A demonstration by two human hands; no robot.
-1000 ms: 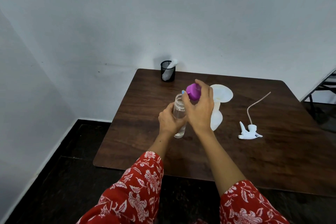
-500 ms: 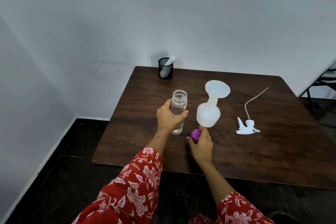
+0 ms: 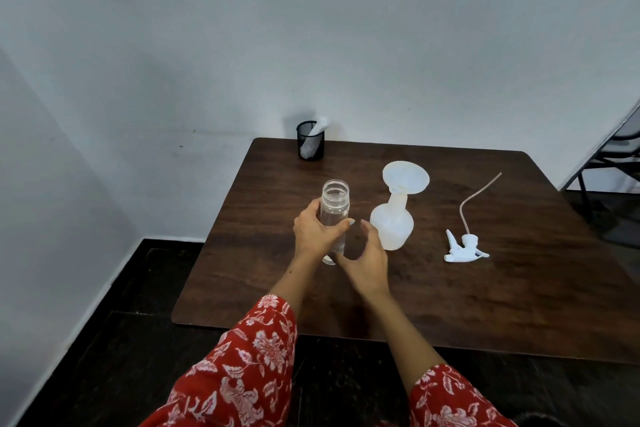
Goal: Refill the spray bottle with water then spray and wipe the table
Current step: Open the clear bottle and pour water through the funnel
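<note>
Two hands work near the middle of a dark wooden table [image 3: 519,305]. The left hand [image 3: 313,236] is wrapped around a clear, uncapped water bottle [image 3: 334,215] standing upright. The right hand [image 3: 367,263] hovers just beside it, fingers loosely curved and holding nothing; the bottle's cap is not visible. Just to the right stands the white spray bottle [image 3: 393,225], with a wide funnel [image 3: 406,178] seated in its neck. Its trigger head [image 3: 464,248], with a long dip tube, lies well apart toward the table's right edge. A black mesh cup [image 3: 310,140] holding something white, perhaps the wiping cloth, sits at the far left corner.

Likely next comes pouring water into the funnel. The funnel looks top-heavy and tilted on a light, empty bottle: a nudge from the water bottle's rim, or a fast pour, could tip it or slosh water across the table. Steadying the spray bottle with the free hand would help.
</note>
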